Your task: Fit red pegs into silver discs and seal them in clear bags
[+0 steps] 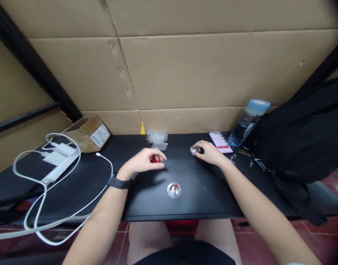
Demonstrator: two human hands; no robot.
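Observation:
Near the middle of the black table [191, 206], a round silvery dish [171, 194] lies flat with a small red piece [176, 187] in it. My left hand [143, 160] is over the table to the left, fingers apart, with red items [154, 158] beneath or between its thumb and fingers; whether it touches them is unclear. Farther right, my right hand [209, 152] has its thumb and fingers around a small round metal object [194, 150]. Clear plastic packets [157, 137] lie behind my left hand.
A cardboard box [87, 134], white power strip [62, 163] and looping white cables stand left. At right are a phone [221, 142], keys [251, 160], a blue-lidded bottle [250, 119] and a black bag [301, 129]. Cardboard [185, 73] lines the back.

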